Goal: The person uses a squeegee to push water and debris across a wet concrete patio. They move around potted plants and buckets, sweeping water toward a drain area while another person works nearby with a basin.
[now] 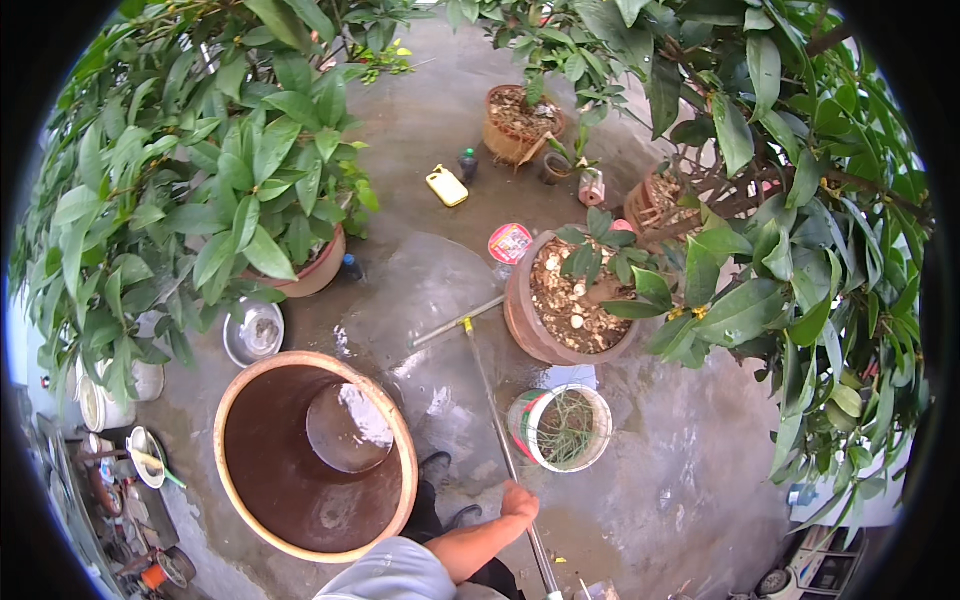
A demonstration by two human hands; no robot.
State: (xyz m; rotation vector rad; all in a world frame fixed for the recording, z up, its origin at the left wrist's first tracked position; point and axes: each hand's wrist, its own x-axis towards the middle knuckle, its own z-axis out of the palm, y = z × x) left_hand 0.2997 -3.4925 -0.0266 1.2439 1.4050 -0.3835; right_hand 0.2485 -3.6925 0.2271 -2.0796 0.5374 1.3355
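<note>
My left hand [518,500] is closed around the metal pole of a floor squeegee [497,420]. The pole runs up from the lower edge of the view. At its far end a yellow joint meets the long crosswise blade, which lies on the wet concrete floor [650,520] close to a big planter [525,318]. Just right of the pole stands a white bucket [604,430] with grassy green stalks growing in it. Left of my legs is a large brown glazed vat [230,470], with some liquid or wet shine at its bottom. My right hand does not show.
Leafy potted shrubs [240,190] crowd the left and right sides. A metal basin [236,345] sits behind the vat. Farther off are a yellow jug [447,186], a dark bottle [468,163], a round red lid [510,243] and a clay pot [510,145]. Clutter lines the lower left.
</note>
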